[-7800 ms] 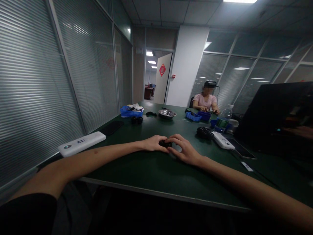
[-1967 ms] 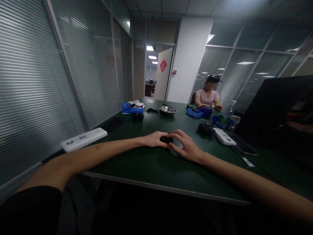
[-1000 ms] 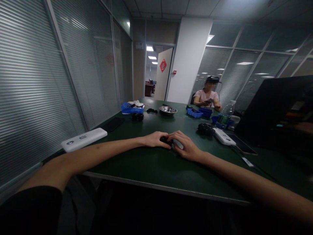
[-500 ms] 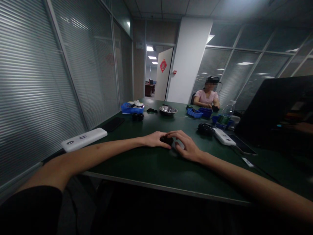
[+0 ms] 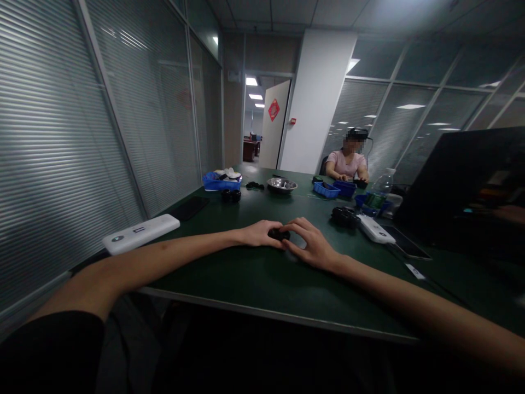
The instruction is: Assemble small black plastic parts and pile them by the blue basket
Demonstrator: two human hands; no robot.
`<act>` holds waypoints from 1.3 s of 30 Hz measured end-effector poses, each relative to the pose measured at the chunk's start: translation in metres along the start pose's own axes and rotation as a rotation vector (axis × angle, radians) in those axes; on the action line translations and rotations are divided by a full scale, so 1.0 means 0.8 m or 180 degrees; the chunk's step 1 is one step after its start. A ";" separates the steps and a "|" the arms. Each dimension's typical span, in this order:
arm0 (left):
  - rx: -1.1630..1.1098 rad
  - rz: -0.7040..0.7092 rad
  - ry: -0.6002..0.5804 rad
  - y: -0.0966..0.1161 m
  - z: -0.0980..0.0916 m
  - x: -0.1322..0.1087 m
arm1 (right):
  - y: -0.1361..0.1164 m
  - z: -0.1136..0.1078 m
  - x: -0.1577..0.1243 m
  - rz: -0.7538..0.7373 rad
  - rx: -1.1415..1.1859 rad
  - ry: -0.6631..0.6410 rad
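A small black rounded part (image 5: 279,235) lies between my two hands over the middle of the green table (image 5: 241,284); its exact kind is too dark to make out. My left hand (image 5: 260,233) is closed round its left side, thumb toward me and fingers beyond. From the right, the fingertips and thumb of my right hand (image 5: 309,243) meet at the part's right side in a pinch. The fingers hide some of the part.
Beyond my hands are a metal bowl (image 5: 281,186), a blue basket (image 5: 222,181) and black round parts (image 5: 231,195). White power banks (image 5: 141,233) lie on both sides. Rightward are a black bundle (image 5: 345,217), a bottle (image 5: 380,191) and a dark monitor (image 5: 463,186). A person (image 5: 348,164) sits across.
My right thumb has moved left, in toward the black part, and the gap to the fingertips has narrowed. My left hand stays almost still. The person across has moved their hands slightly.
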State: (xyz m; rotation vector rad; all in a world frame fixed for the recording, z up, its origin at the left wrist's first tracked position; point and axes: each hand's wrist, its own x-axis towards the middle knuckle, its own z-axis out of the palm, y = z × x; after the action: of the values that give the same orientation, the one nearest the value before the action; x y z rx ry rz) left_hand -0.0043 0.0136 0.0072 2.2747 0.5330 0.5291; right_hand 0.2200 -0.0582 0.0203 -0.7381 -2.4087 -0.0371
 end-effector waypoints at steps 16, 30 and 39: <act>-0.0066 0.0134 -0.0052 -0.001 0.000 0.000 | 0.011 0.000 -0.005 -0.0115 0.0285 -0.0050; -0.0109 -0.0009 -0.0047 0.002 -0.002 -0.001 | 0.003 0.002 -0.004 0.0098 0.0110 0.0055; -0.0246 0.0122 -0.0069 -0.001 -0.001 -0.001 | 0.006 0.005 0.000 0.0267 0.0050 -0.0019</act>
State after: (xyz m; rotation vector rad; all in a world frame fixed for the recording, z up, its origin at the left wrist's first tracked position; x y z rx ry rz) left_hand -0.0054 0.0144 0.0072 2.2183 0.4514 0.5346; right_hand 0.2203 -0.0537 0.0162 -0.8322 -2.3786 0.0182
